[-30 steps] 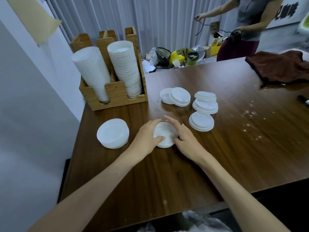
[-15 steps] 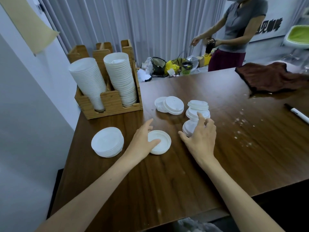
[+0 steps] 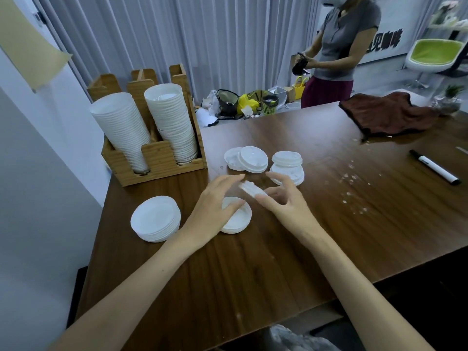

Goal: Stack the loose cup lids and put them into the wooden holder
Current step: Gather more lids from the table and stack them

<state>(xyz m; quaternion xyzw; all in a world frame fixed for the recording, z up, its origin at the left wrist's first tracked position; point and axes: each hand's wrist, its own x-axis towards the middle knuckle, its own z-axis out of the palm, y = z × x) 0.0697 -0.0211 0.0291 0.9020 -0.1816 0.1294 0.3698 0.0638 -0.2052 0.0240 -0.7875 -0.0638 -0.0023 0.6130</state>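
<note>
**Holding one lid over another, both hands at mid-table**

Gripping a white lid (image 3: pixel 252 190) by its edge, the right hand (image 3: pixel 283 206) has it tilted in the air, thumb and fingertips pinched on it, the other fingers spread loosely. The picture is blurred there, so just how the lid sits in the grip is hard to read. Just below and in front of it, an upturned lid (image 3: pixel 236 219) lies flat on the wooden table (image 3: pixel 253 274), hollow side up. The left hand (image 3: pixel 215 209) is right on it, thumb resting on its rim, fingers stretched open above and closing on nothing.

Take the wooden holder (image 3: pixel 157 158) at the table's far left corner as the marker. Two tall white stacks stand in its front slots, one of cups (image 3: pixel 121 125) and one of lids (image 3: pixel 172 122). In front of the holder, nearer the camera, a short lid stack (image 3: pixel 155 218) sits on the table, left of the left hand. To the holder's right lie two overlapping lids (image 3: pixel 247 158), and beyond those a small pile of lids (image 3: pixel 287 165). Farther right again, a black-and-white marker (image 3: pixel 434 170) and a brown cloth (image 3: pixel 387 114). Behind the table's far edge a second person (image 3: pixel 339 46) stands holding something dark.
</note>
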